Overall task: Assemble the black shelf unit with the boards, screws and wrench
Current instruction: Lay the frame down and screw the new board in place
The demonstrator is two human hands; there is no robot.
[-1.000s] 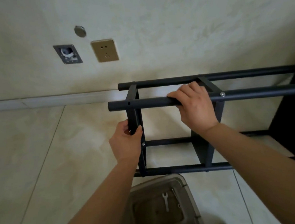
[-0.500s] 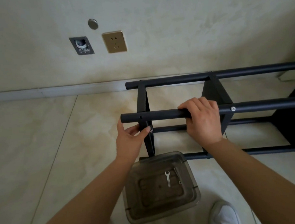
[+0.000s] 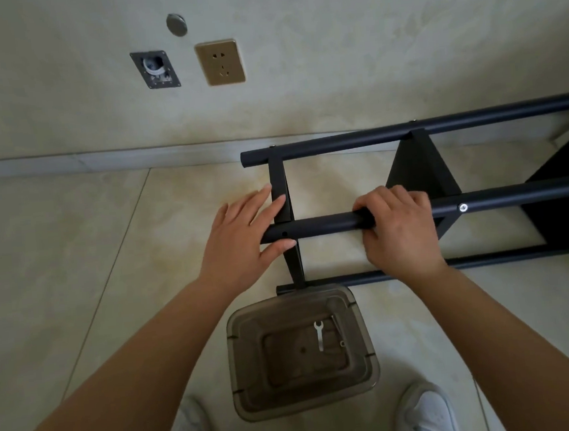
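Observation:
The black shelf unit (image 3: 328, 225) lies on its side on the tiled floor, its tubes running left to right. My right hand (image 3: 397, 226) grips the near upper tube. My left hand (image 3: 240, 236) lies with straight fingers against the end board (image 3: 282, 195) at the unit's left end, with the thumb just under the tube. A middle board (image 3: 420, 169) and a further board (image 3: 567, 197) sit between the tubes. A silver screw head (image 3: 463, 207) shows on the tube right of my right hand. The small wrench (image 3: 318, 336) lies inside the translucent bin (image 3: 240, 356).
The bin stands on the floor against the unit's lower tube (image 3: 486, 261), between my two white shoes (image 3: 427, 412). The wall with a socket (image 3: 219, 62) and baseboard runs close behind the unit. Bare floor tiles stretch to the left.
My left hand has let go of the end board and its fingers have straightened against it. My right hand keeps its hold on the tube. The view has shifted, showing the bin and shoes.

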